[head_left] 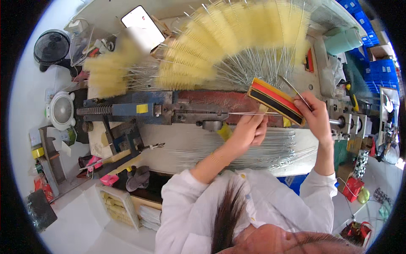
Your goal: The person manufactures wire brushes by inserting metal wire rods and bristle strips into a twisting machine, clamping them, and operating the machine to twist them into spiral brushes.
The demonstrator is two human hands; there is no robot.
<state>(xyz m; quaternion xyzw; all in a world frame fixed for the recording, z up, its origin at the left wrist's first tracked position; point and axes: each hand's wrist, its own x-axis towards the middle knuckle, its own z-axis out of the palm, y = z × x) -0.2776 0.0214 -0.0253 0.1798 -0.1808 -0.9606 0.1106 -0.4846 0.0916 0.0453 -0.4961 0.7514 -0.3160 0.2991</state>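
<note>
My left hand (pixel 249 130) is closed, its fingertips pinching a small pale yellow tuft of bristles (pixel 263 109) at a pair of thin wires (pixel 241 113). These wires run to the right from the jaw of a blue and grey metal machine (pixel 165 109). My right hand (pixel 315 116) grips a thin metal blade-like tool (pixel 289 83) between its fingers. Beneath that tool, a yellow-edged block with red and black stripes (pixel 275 101) lies slanted over the machine. The right fingers rest at the block's right end. Whether they hold it too I cannot tell.
Many yellow wire-stemmed brushes (pixel 237 29) fan across the bench's far side, with another bunch (pixel 108 74) at left. Loose straight wires (pixel 237 148) lie just in front of me. A bright-screened tablet (pixel 144 27) stands behind. The machine's metal shaft (pixel 338 122) is right of my hand.
</note>
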